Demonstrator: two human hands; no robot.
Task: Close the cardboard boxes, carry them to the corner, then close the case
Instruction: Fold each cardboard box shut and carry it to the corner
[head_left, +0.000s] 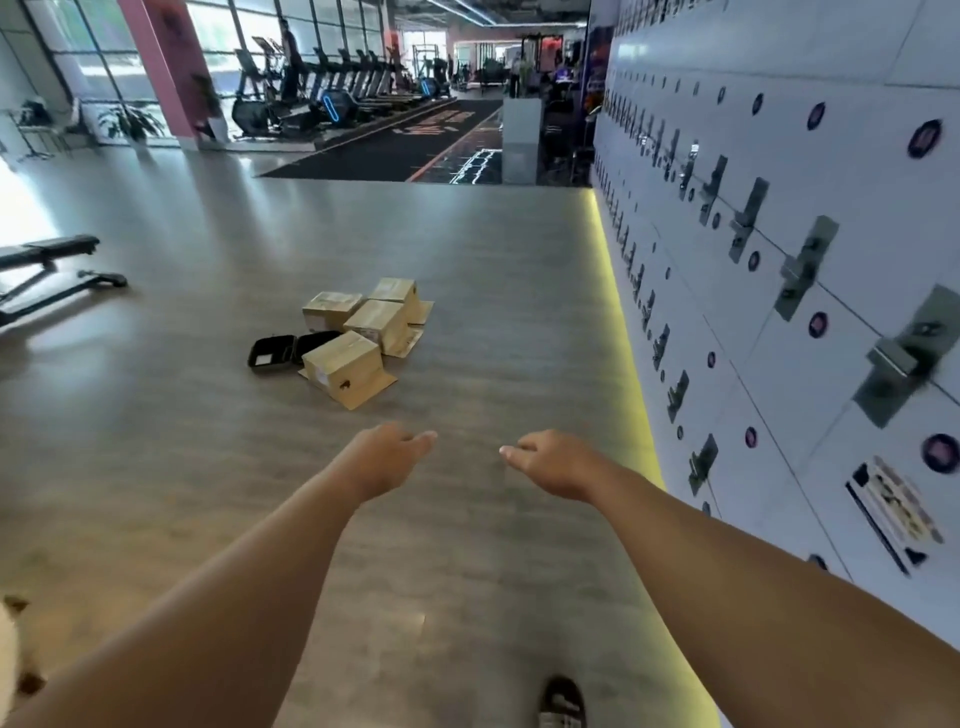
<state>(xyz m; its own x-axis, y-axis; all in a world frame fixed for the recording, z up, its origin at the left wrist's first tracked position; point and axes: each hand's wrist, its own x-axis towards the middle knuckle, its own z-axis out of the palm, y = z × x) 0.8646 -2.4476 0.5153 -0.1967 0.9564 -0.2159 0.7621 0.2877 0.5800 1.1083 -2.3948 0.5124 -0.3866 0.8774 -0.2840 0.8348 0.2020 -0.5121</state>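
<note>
Cardboard boxes: four, clustered on the wood-look floor (467, 260) in the middle distance, ahead of the person and slightly left of centre.
Near box (343, 366): nearest of the cluster; top face looks flat, with loose flaps lying on the floor at its base.
Middle box (376, 322): just behind the near box; a flap lies on the floor at its right side.
Far-left box (332, 306): top appears flat; closure cannot be confirmed at this range.
Far-right box (400, 293): farthest of the four; a flap projects at floor level to its right.
Case (272, 354): black, lying open on the floor, touching or just beside the left side of the near box; its second half is partly hidden by that box.
Left hand (392, 449): extended forward, fingers relaxed, holding nothing, well short of the boxes.
Right hand (545, 460): extended forward, fingers loosely curled, holding nothing, well short of the boxes.
Locker wall (779, 234): runs along the right side of the scene, from near to far.
Progress, judged: at or near the start.
Completed: no box is seen in a corner.
Remaining: fold in the loose flaps; carry all four boxes to the corner; close the case.
Next requirement, judged: approach the cluster and bend down to floor level.
</note>
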